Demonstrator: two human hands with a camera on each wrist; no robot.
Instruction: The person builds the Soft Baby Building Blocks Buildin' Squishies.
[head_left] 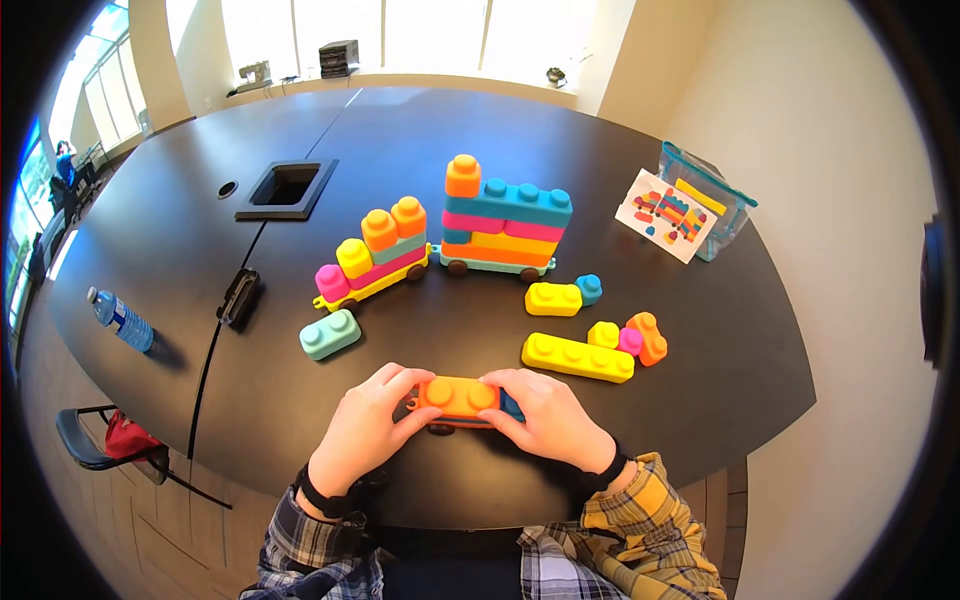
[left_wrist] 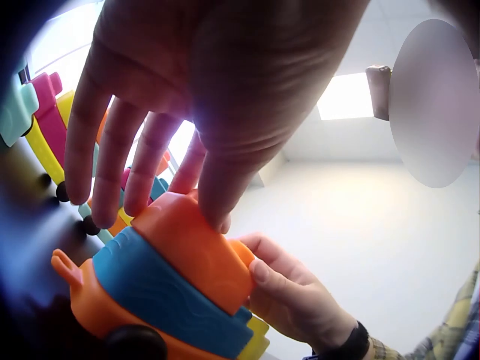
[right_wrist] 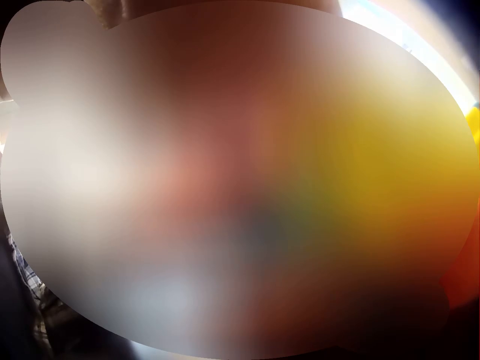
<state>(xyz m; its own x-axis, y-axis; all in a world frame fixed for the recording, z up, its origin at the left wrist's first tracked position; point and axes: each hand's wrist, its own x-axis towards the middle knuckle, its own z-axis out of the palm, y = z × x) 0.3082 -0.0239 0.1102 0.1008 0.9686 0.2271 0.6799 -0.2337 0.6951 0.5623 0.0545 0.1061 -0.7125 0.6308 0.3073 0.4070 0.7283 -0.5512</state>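
Observation:
Both hands pinch an orange building block (head_left: 458, 397) near the table's front edge. My left hand (head_left: 365, 420) has its thumb and index finger at the block's left end, and my right hand (head_left: 555, 415) grips the right end the same way. Under it, in the left wrist view, lies a blue block (left_wrist: 157, 289) on an orange wheeled base (left_wrist: 90, 300) with a hook at one end. A bit of yellow block (left_wrist: 257, 339) shows beside them. Past the hands stand a yellow wheeled car (head_left: 375, 283) and a taller pale-green wheeled car (head_left: 495, 267), both stacked with blocks. The right wrist view is blurred over.
A mint block (head_left: 330, 335) lies left, and a long yellow block (head_left: 577, 358) with several small blocks right. Farther off are a picture card (head_left: 660, 215) leaning on a clear bag (head_left: 728, 215), a black case (head_left: 239, 299), a water bottle (head_left: 122, 321) and a table opening (head_left: 290, 188).

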